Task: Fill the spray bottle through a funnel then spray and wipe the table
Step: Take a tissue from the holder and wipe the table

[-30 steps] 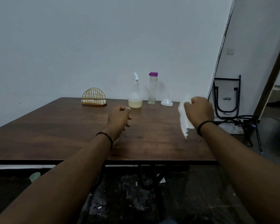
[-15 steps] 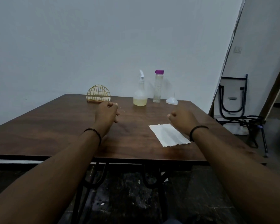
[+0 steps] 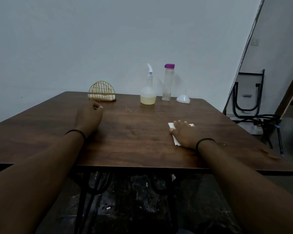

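A gold wire napkin holder (image 3: 102, 92) with a half-round arched frame stands upright near the table's far left edge, close to the grey wall (image 3: 108, 39), with pale folded napkins (image 3: 101, 96) tucked inside it. To the right, black tubular metal folding frames (image 3: 249, 97) lean against a second wall (one seems to be a folded chair). Up there sits a small white wall switch (image 3: 255, 42). Below lies a dark, speckled floor (image 3: 134, 196).

dim, flat light | soft focus | wide-angle bowing at edges
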